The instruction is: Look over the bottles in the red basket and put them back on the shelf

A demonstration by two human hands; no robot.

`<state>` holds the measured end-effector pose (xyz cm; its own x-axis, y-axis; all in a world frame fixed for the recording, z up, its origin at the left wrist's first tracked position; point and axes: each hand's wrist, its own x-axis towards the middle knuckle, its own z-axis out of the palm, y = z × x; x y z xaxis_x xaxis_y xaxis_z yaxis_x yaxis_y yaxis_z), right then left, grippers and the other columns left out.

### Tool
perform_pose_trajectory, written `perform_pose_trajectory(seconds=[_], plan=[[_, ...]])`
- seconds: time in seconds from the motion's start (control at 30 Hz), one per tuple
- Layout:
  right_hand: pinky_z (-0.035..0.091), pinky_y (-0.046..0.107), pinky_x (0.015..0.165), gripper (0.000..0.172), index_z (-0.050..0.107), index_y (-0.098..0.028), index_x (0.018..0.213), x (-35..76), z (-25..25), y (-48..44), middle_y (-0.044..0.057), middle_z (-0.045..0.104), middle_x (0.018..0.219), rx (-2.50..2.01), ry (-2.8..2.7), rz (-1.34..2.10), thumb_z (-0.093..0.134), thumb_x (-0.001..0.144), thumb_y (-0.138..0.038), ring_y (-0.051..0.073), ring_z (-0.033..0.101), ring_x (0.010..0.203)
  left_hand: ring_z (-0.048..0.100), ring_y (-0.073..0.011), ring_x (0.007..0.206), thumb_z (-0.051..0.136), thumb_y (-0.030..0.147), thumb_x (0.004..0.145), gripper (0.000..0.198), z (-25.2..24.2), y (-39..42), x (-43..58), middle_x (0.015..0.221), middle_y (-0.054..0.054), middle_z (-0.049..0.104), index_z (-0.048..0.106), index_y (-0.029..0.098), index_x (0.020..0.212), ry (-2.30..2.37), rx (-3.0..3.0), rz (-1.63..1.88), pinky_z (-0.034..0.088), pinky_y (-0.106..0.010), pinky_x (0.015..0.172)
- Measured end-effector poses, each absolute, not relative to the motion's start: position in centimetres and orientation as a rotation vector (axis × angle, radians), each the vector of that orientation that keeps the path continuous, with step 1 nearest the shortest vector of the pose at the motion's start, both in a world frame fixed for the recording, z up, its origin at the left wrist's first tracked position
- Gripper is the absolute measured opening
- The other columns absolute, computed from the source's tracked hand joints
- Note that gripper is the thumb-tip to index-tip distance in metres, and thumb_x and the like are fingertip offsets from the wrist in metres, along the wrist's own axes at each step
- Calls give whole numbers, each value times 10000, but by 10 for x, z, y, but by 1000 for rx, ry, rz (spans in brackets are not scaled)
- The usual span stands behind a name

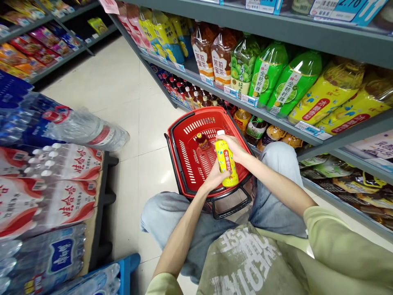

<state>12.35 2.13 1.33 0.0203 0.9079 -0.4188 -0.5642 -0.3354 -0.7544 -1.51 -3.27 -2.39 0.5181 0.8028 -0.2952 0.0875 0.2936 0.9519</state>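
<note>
A yellow drink bottle (226,162) with a white cap is held over the red shopping basket (181,135), its cap end pointing away from me. My left hand (215,177) grips its lower part, with the thumb across the label. My right hand (232,148) is closed around the upper part, just below the cap; some of its fingers are hidden behind the bottle. Inside the basket, a small dark bottle (203,141) with a red and yellow label lies near the far side. The basket stands on the floor between my knees, its black handle (231,207) folded down towards me.
Drink shelves (276,110) rise close on the right, lined with large bottles and smaller ones below. At left, shrink-wrapped water packs (73,196) sit on dark and blue pallets. Pale floor tiles (150,106) run between them; a snack shelf (39,49) stands at far left.
</note>
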Motion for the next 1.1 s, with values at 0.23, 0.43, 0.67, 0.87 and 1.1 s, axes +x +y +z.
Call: perform_pose_trajectory(seconds=[0.23,0.43,0.67,0.87,1.1], plan=[[430,248,538,298,599,-195,768,117,11,19,-53,569,611,-1192,-506,1505,813,734,-400,112,531,546,626,-351,1268,751,390,750,691,-27,-33,-15,1338,-154,677,528,146,1357,1023,1195,595,501,-481,1096],[430,250,609,249,647,-200,780,111,-3,14,-46,619,671,-1351,-686,1341,759,760,-422,129,566,639,671,-340,1223,768,481,831,598,-38,-38,-18,1283,-136,733,610,171,1316,1056,1110,605,499,-483,1097],[453,271,720,259,679,-210,846,106,-15,10,1,709,812,-1430,-815,1208,759,819,-455,173,631,784,767,-349,986,729,710,831,642,-44,-42,-16,937,-123,803,705,134,1115,1023,872,643,594,-477,932],[466,308,829,222,669,-225,941,104,-16,3,31,748,928,-1524,-1041,1079,692,927,-445,196,677,874,769,-352,1026,529,885,850,816,-46,-40,-11,973,-127,804,709,174,1208,960,667,643,628,-470,871],[463,279,793,210,668,-226,899,105,-16,5,15,732,878,-1466,-965,1141,732,878,-425,184,667,848,767,-340,1009,535,869,862,818,-39,-38,-9,998,-124,800,676,173,1268,946,625,638,627,-460,863]])
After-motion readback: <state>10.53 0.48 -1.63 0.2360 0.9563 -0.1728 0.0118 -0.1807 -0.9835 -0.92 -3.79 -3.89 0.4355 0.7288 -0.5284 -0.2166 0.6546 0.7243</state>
